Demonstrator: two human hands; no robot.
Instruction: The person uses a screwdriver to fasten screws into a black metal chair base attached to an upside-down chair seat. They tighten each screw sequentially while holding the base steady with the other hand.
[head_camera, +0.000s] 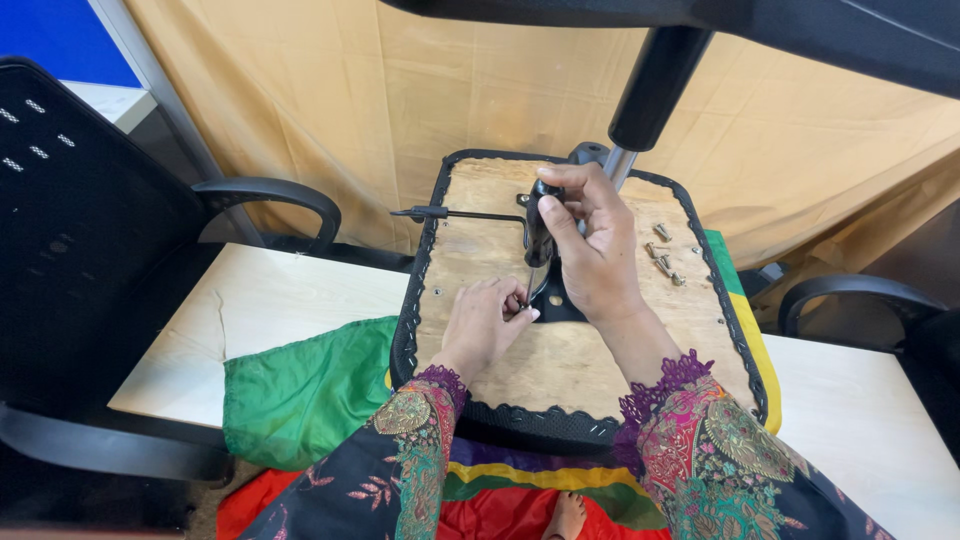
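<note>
Overhead, right hand (590, 250) fingers clamp the screwdriver (538, 235) upright; left hand (485, 322) fingers pinch its tip.

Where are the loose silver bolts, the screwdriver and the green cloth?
loose silver bolts (662, 253): head view, on the middle bolt of the cluster.
black-handled screwdriver (538, 240): head view, on its handle under the right hand.
green cloth (305, 390): head view, on its flat middle.

The person wore long dark sleeves (420, 450) patterned in green, gold, pink and red — paisley and floral motifs — each cuff edged with purple lace. The hands (485, 322) were bare, and one bare foot (568, 518) showed below.
</note>
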